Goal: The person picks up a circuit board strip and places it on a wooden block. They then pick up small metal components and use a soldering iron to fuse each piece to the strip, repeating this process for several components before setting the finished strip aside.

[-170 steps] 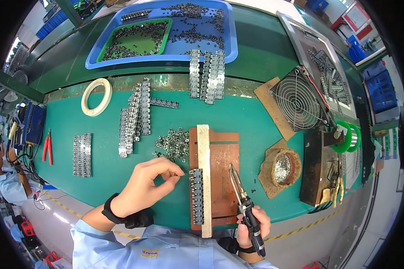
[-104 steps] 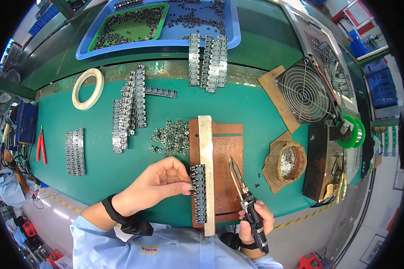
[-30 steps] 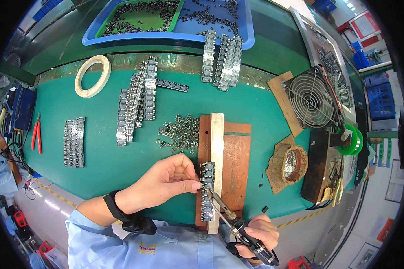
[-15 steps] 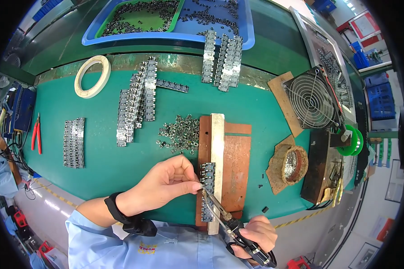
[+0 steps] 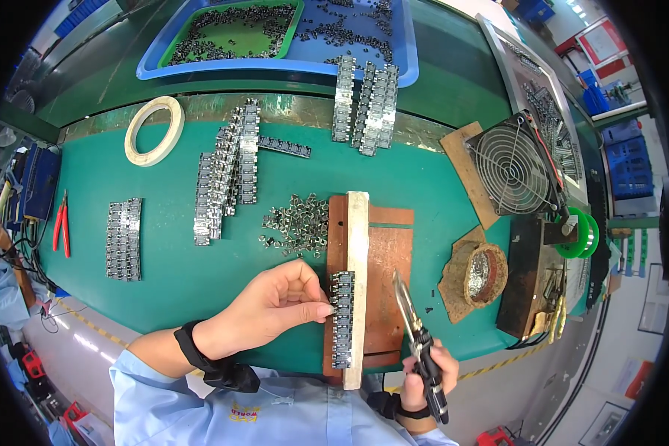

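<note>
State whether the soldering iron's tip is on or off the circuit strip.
Off: the right hand holds the soldering iron, tip over the brown board, across the pale bar from the strip.

Elec. assy wkshp: soldering iron (image 5: 422, 348), PCB strips (image 5: 343, 331).

Circuit strip (image 5: 342, 323): on the board (image 5: 386, 253), left of the bar (image 5: 357, 282)
Soldering iron (image 5: 419, 338): right of the bar
Loose clips (image 5: 299, 224): left of the board
Pliers (image 5: 62, 227): far left
Cup (image 5: 461, 279): right of the board, before the fan (image 5: 509, 162)
Inner tray (image 5: 297, 22): in the outer tray (image 5: 201, 73)
</note>
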